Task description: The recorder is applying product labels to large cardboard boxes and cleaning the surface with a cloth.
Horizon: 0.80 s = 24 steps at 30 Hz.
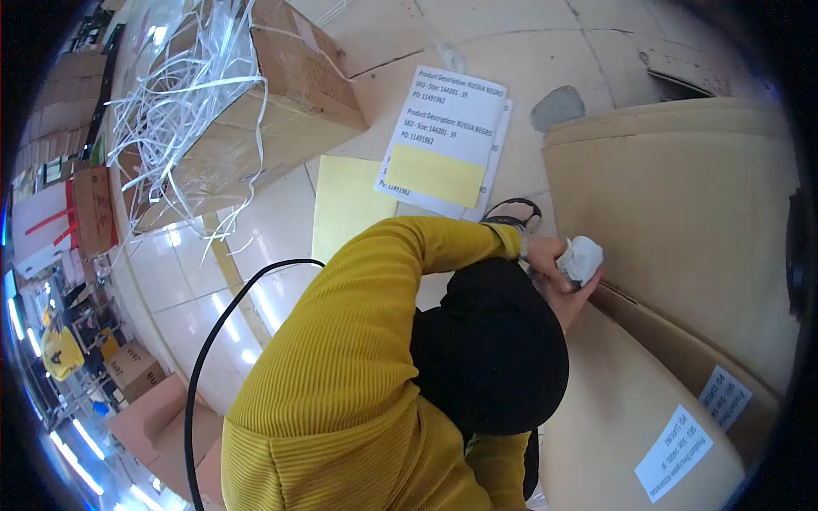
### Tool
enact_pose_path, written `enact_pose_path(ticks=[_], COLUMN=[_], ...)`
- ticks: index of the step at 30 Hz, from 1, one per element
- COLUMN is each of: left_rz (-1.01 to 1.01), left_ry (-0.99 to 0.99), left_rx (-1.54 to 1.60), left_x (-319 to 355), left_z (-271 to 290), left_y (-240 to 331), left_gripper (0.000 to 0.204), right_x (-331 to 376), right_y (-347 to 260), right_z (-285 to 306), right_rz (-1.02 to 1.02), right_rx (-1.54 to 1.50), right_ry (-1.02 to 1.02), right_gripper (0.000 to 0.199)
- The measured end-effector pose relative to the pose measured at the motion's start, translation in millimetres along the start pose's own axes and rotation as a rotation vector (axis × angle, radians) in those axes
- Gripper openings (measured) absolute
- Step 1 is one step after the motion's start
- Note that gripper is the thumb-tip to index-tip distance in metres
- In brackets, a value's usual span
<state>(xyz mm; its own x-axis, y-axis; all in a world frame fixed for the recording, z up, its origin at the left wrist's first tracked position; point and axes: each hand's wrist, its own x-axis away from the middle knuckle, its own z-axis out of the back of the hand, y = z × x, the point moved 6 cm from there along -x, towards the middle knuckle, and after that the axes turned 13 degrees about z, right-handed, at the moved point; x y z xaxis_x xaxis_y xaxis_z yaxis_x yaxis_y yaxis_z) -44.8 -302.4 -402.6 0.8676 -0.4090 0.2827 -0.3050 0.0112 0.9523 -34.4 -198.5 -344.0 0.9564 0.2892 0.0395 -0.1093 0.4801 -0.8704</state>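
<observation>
A crumpled white wad [583, 259], perhaps paper or cloth, is held between my two hands beside the cartons. My left hand [545, 255], below a mustard ribbed sleeve, has its fingers closed against the wad's left side. From below and the right, my right hand [573, 300] cups the same wad with bent fingers. A large upright carton [673, 187] stands just right of the hands. Nearer me lies another carton [613, 409] with a white label [673, 454]. My black-clad knee [494, 349] hides most of the right forearm.
White printed sheets [443, 94] lie on the tiled floor, with a yellow slip [434, 175] over them and a larger yellow sheet [345, 200] alongside. Far left, a cardboard box [298, 77] overflows with white plastic strips [200, 94]. A black cable [200, 366] curves at my left.
</observation>
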Motion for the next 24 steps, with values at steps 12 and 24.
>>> enact_pose_path(ticks=[12, 24], left_rz=[1.157, 1.257], left_ry=[1.636, 1.506], left_rx=[-0.179, -0.222], left_x=[225, 255], left_z=[211, 232], left_y=[-123, -133], left_gripper=[0.081, 0.060], right_x=[28, -5], right_y=[85, -12], right_z=[-18, -7], right_rz=[-0.152, 0.127], right_rx=[0.163, 0.534], right_ry=[-0.092, 0.016], right_gripper=[0.090, 0.050])
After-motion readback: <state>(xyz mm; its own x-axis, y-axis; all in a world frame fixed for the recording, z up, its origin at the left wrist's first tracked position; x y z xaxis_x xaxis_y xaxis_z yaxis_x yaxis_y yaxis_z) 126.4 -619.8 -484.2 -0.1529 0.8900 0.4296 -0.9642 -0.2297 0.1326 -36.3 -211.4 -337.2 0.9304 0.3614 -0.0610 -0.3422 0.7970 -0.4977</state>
